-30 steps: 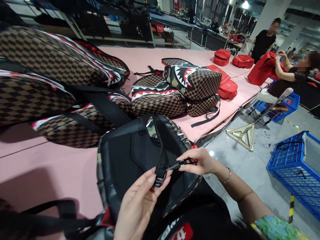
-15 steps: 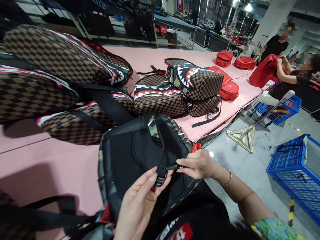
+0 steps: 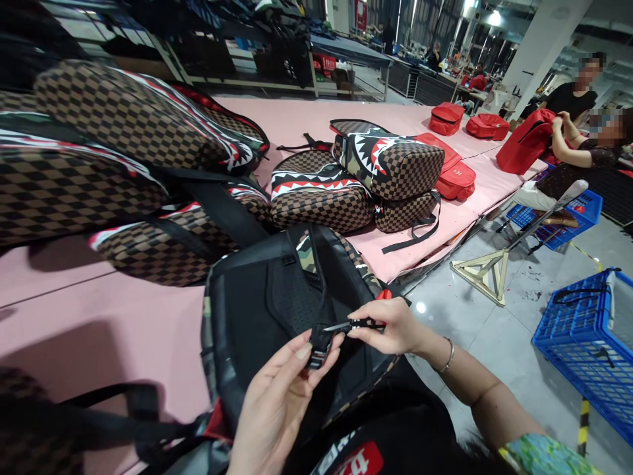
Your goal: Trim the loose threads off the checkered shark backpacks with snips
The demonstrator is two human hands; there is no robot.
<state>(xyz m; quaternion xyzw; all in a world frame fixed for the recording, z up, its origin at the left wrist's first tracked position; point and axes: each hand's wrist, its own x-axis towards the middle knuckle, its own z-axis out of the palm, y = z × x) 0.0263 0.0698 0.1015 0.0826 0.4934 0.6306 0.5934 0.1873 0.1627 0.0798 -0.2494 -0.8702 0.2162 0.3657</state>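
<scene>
A backpack (image 3: 252,316) lies back panel up in front of me, black with camouflage and checked edges. My left hand (image 3: 284,382) pinches a black strap buckle (image 3: 319,348) over its lower part, thumb on top. My right hand (image 3: 388,323) is closed on a narrow black piece (image 3: 366,323) with white marks. Its thin, shiny grey end reaches the top of the buckle; whether it is webbing or a small tool I cannot make out. Behind the right knuckles a bit of something red (image 3: 384,295) shows. A padded shoulder strap (image 3: 316,264) runs up the panel from the buckle.
Checked backpacks (image 3: 123,119) are piled on the pink table (image 3: 163,323) at left, more (image 3: 321,198) beyond mine. Red bags (image 3: 445,119) lie farther off, where a person handles a red bag (image 3: 527,142). On the floor at right stands a blue crate (image 3: 568,343).
The right hand has turned slightly, and more of the narrow black piece shows along its fingers. The left hand keeps its pinch on the buckle. The view has shifted a little.
</scene>
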